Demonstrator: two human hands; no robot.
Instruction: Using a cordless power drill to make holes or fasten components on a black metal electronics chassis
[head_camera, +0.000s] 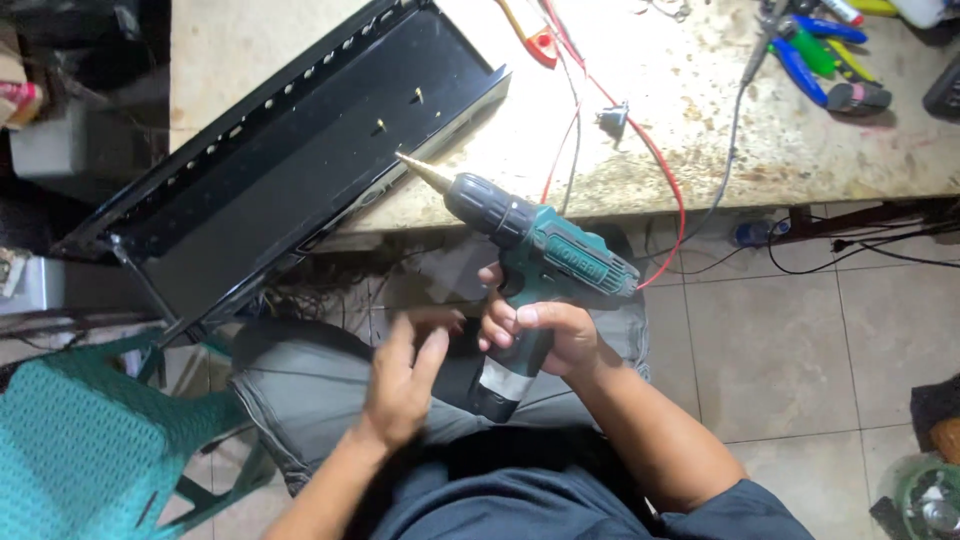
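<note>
My right hand (545, 335) grips the handle of a green and black cordless drill (535, 250). Its gold cone-shaped step bit (422, 170) points up and left toward a long black metal panel (290, 150). The panel lies slanted, partly on the workbench (700, 110) and partly overhanging its edge. The bit's tip is just short of the panel's near rim. My left hand (405, 375) hovers over my lap, fingers apart, holding nothing, just left of the drill's battery base.
Red and grey wires (640, 130) trail across the bench and off its edge. Blue and green pliers (815, 55) lie at the back right. A teal mesh chair (90, 440) stands at the left. Tiled floor (780, 350) lies on the right.
</note>
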